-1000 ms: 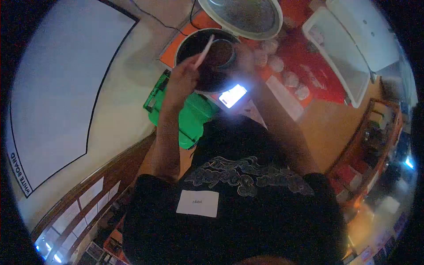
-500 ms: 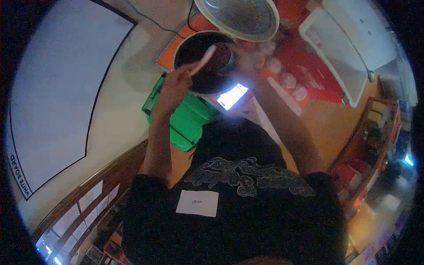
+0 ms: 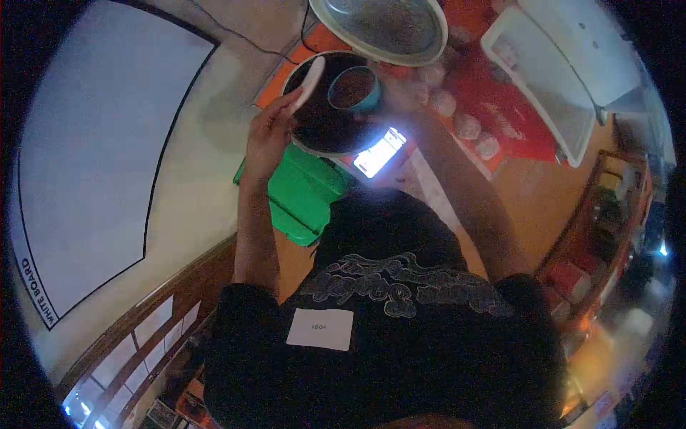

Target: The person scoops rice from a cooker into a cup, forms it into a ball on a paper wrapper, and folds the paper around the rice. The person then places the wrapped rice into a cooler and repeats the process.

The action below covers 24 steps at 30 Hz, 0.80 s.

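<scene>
My left hand (image 3: 270,132) is closed around the lower end of a pale, flat, elongated spatula-like tool (image 3: 312,77), which points up over the left side of a large round pot (image 3: 314,132) with a dark interior. A blue bowl (image 3: 368,101) with brown, grainy-looking contents is held over the pot's right part. At the bowl's right side is my right hand (image 3: 400,111), dim and blurred, apparently gripping its rim; its fingers are hard to make out. Tool and bowl are apart.
A lit phone (image 3: 380,154) lies by the pot's near edge. A green crate-like object (image 3: 304,196) sits to the near left. Behind stands a large round lid or tray (image 3: 389,25). Round pale pieces (image 3: 468,127) lie on red sheeting; a white bin (image 3: 539,89) is at right.
My left hand has moved left with the pale tool, away from the blue bowl, and the tool now stands more upright. The bowl shows more clearly and stays in nearly the same place.
</scene>
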{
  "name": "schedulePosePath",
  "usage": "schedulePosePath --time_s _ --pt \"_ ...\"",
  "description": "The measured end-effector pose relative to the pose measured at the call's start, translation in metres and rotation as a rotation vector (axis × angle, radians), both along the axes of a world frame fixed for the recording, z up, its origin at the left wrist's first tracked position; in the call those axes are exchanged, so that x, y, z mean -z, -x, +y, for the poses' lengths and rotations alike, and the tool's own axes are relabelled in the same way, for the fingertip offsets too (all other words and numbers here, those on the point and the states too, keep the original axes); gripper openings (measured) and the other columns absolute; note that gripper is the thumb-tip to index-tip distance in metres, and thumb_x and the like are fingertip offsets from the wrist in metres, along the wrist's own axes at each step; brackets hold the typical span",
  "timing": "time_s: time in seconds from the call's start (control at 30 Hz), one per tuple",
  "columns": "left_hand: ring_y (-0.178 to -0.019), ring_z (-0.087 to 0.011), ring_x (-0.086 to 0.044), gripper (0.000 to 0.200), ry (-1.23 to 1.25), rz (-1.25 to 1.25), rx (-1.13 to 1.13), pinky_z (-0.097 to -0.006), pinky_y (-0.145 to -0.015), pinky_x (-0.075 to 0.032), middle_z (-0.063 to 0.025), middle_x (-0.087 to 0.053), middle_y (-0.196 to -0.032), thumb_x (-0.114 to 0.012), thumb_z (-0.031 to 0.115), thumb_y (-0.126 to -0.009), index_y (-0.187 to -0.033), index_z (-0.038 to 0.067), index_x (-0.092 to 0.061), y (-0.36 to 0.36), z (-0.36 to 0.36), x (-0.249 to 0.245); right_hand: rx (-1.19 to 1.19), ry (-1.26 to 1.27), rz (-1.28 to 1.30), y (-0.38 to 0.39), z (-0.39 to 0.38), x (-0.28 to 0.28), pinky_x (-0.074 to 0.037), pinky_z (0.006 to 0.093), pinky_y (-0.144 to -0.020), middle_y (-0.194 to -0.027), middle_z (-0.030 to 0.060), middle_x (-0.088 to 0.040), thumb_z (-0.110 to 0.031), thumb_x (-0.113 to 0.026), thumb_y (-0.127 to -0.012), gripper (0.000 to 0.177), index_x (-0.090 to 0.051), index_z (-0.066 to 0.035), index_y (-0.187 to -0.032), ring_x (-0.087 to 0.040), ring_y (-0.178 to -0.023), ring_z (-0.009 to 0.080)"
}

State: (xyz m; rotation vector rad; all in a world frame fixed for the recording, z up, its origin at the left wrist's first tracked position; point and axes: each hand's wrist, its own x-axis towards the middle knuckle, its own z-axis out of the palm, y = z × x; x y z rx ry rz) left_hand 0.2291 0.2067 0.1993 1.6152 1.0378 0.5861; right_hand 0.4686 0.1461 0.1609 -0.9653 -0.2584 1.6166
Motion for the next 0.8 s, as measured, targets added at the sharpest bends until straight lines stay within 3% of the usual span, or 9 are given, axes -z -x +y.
schedulePosePath --time_s 0.13,0.27,0.37,0.5,0.6,0.67,0.7,0.77,0.8 --pt "-0.099 -0.0283 -0.068 0.031 -0.666 0.175 0.313 -0.0378 -0.083 -0.055 -0.0119 -0.068 -0.114 -0.048 0.006 -0.095 -0.122 0.013 -0.063 -0.006 -0.003 0.011 -0.092 0.077 -0.102 0.007 0.007 -0.004 -0.059 0.0440 -0.075 -0.122 0.0083 -0.059 -0.051 -0.048 -0.095 0.050 -0.046 -0.018 -0.132 -0.060 -0.106 0.0224" --pt "-0.104 -0.0301 -0.066 0.034 -0.463 0.350 0.281 -0.0409 -0.087 -0.053 -0.0157 -0.067 -0.113 -0.047 0.003 -0.095 -0.121 0.016 -0.064 -0.017 -0.015 -0.006 -0.206 -0.124 -0.682 -0.004 0.021 0.054 -0.057 0.0463 -0.083 -0.133 0.0112 -0.052 -0.055 -0.052 -0.091 0.061 -0.043 -0.016 -0.137 -0.053 -0.119 0.0239" --pt "-0.104 -0.0286 -0.066 0.033 -0.523 0.349 0.342 -0.0391 -0.086 -0.053 -0.0155 -0.067 -0.112 -0.046 0.003 -0.095 -0.121 0.015 -0.064 -0.007 -0.003 -0.005 -0.249 -0.459 -0.578 -0.024 0.059 0.181 -0.054 0.0446 -0.091 -0.132 0.0126 -0.052 -0.034 -0.067 -0.083 0.059 -0.046 -0.009 -0.133 -0.054 -0.118 0.0259" --pt "-0.107 -0.0319 -0.064 0.031 -0.180 0.190 0.185 -0.0381 -0.091 -0.050 -0.0172 -0.065 -0.117 -0.044 0.005 -0.096 -0.122 0.010 -0.061 0.000 -0.001 -0.020 -0.147 -0.519 -0.565 0.010 0.016 0.020 -0.049 0.0400 -0.099 -0.130 0.0131 -0.055 -0.022 -0.071 -0.078 0.058 -0.050 -0.004 -0.128 -0.055 -0.117 0.0267" --pt "-0.098 -0.0287 -0.064 0.031 -0.173 0.157 0.074 -0.0346 -0.086 -0.049 -0.0166 -0.064 -0.113 -0.044 0.005 -0.096 -0.123 0.008 -0.059 -0.018 -0.016 0.004 0.142 -0.341 0.150 0.022 0.022 0.028 -0.055 0.0361 -0.082 -0.109 0.0118 -0.063 -0.025 -0.048 -0.095 0.031 -0.056 -0.002 -0.115 -0.065 -0.093 0.0213" --pt "-0.089 -0.0240 -0.065 0.031 -0.407 0.190 0.091 -0.0318 -0.080 -0.050 -0.0148 -0.065 -0.109 -0.045 0.005 -0.096 -0.123 0.007 -0.059 -0.037 -0.034 0.027 0.313 -0.504 -0.887 0.024 0.036 0.080 -0.053 0.0377 -0.088 -0.108 0.0121 -0.062 -0.021 -0.051 -0.093 0.029 -0.054 0.000 -0.114 -0.064 -0.096 0.0212" --pt "-0.087 -0.0231 -0.064 0.031 -0.467 0.117 0.025 -0.0317 -0.079 -0.049 -0.0149 -0.065 -0.107 -0.045 0.005 -0.096 -0.123 0.007 -0.059 -0.047 -0.045 0.032 0.308 -0.508 -0.885 0.028 0.031 0.062 -0.053 0.0377 -0.088 -0.108 0.0121 -0.062 -0.021 -0.051 -0.093 0.029 -0.054 0.000 -0.114 -0.064 -0.096 0.0212" --pt "-0.086 -0.0222 -0.064 0.030 -0.531 0.042 -0.039 -0.0315 -0.078 -0.049 -0.0150 -0.066 -0.105 -0.045 0.005 -0.096 -0.122 0.007 -0.059 -0.049 -0.045 0.027 0.398 -0.286 0.134 0.031 0.020 0.030 -0.045 0.0370 -0.096 -0.118 0.0114 -0.058 -0.023 -0.057 -0.087 0.038 -0.055 -0.008 -0.121 -0.057 -0.111 0.0261" --pt "-0.082 -0.0207 -0.063 0.031 -0.175 0.049 -0.039 -0.0315 -0.075 -0.049 -0.0135 -0.065 -0.100 -0.044 0.005 -0.095 -0.122 0.007 -0.060 -0.046 -0.043 0.013 0.396 -0.284 0.134 0.028 0.022 0.046 -0.045 0.0370 -0.096 -0.118 0.0114 -0.058 -0.023 -0.057 -0.087 0.038 -0.055 -0.008 -0.121 -0.057 -0.111 0.0261"
